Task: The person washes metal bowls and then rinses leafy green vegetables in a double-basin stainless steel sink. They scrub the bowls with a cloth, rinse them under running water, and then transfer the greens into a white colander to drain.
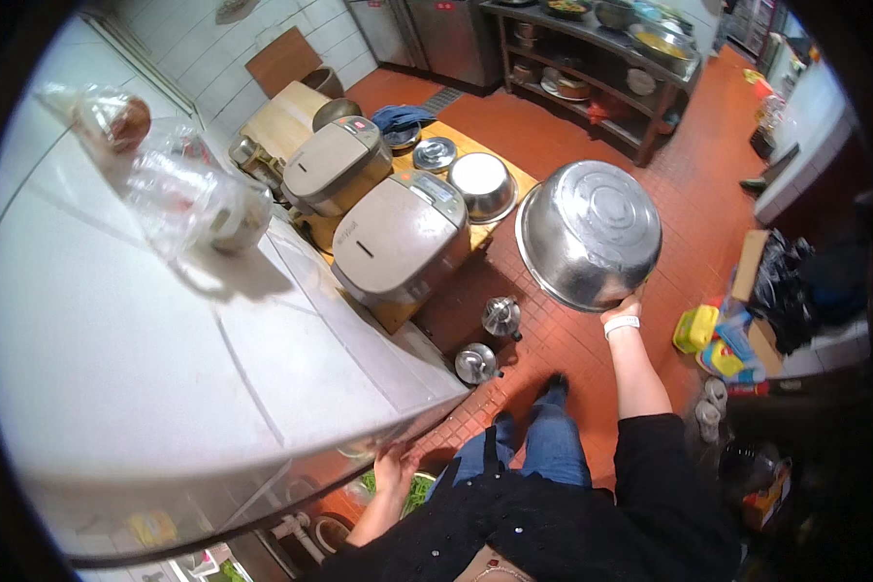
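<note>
My right hand [623,308] grips the rim of a large stainless steel basin [596,229], which is held out over the tiled floor with its ringed underside facing the camera. Low at my left side, my left hand [397,465] has its fingers spread and nothing visible in it. Behind and below that hand, a container of chopped greens [418,492] shows partly. Left of the basin, on a wooden table [495,234], are two rice cookers, the nearer one [400,234] at the table's front, with a smaller steel bowl [481,185] and a round metal lid [434,154] beside them.
A white tiled counter or ledge [153,349] with plastic bags [196,196] fills the left. Two metal kettles [476,363] stand on the floor beside it. A metal shelf rack [589,86] is at the back. At the right lie a yellow container [695,328], cardboard and a black bag [784,291].
</note>
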